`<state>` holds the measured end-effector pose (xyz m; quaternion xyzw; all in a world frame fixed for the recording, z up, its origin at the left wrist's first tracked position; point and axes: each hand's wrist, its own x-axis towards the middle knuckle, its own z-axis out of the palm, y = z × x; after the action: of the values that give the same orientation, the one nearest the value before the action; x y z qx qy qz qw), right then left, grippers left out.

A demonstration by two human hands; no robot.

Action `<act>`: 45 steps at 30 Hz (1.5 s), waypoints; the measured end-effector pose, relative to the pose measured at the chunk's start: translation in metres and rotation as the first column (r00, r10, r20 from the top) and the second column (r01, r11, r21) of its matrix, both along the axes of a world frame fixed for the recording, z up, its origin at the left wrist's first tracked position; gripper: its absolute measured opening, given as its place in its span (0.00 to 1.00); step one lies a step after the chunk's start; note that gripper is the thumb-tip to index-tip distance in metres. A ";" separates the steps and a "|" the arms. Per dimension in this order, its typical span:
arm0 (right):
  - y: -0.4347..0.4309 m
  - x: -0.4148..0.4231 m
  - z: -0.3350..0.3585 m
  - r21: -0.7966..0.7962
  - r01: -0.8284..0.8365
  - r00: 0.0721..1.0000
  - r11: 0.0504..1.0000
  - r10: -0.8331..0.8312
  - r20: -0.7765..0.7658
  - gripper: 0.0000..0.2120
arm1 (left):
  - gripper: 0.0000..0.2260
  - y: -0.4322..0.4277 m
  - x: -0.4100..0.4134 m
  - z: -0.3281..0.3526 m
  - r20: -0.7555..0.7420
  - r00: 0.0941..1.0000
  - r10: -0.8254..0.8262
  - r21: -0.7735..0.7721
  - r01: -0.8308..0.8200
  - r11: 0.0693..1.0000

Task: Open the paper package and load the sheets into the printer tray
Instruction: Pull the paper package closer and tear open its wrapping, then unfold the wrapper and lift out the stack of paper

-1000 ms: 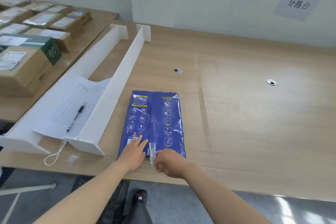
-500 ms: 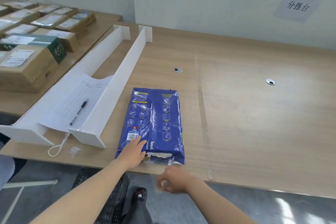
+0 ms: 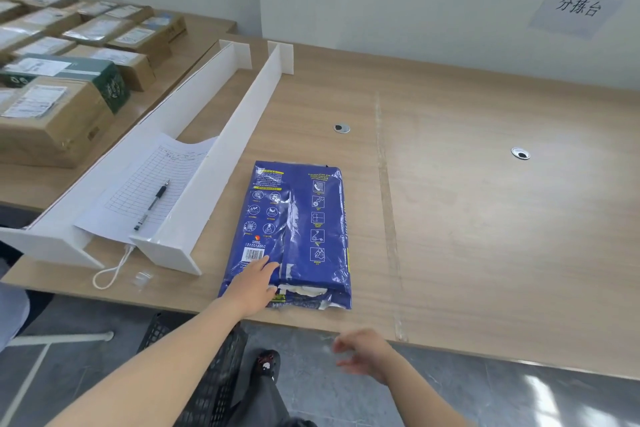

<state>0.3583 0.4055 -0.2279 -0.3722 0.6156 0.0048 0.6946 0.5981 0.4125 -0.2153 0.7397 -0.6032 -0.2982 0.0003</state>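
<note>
A blue paper package [image 3: 304,218] lies flat on the wooden table [image 3: 485,218], its near end torn so that white sheets show through the wrapper. My left hand [image 3: 254,284] rests flat on the package's near left corner, fingers spread. Below the table's front edge, off the package, my right hand [image 3: 363,354] hangs blurred with fingers loosely apart and nothing visible in it. No printer is in view.
A long white divider frame [image 3: 214,163] stands left of the package, holding a ruled form [image 3: 152,180] and a black pen [image 3: 152,204]. Cardboard parcels [image 3: 52,114] fill the left table. A white cord loop [image 3: 110,270] lies near the edge. A black crate [image 3: 211,381] sits below on the floor.
My right hand pulled away from the package's near end, down past the table edge, and its fingers have spread. The wrapper's near end now gapes open. My left hand stayed put.
</note>
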 end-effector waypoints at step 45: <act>-0.119 0.060 0.042 -0.887 -0.188 0.947 0.422 -0.163 -0.278 0.18 | 0.27 -0.036 0.065 0.021 0.233 0.971 0.050 -0.558 0.092 0.825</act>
<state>0.4185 0.2866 -0.1862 -0.6850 0.6226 -0.2608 0.2742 0.6630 0.3762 -0.1948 0.7299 -0.6681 -0.0156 0.1437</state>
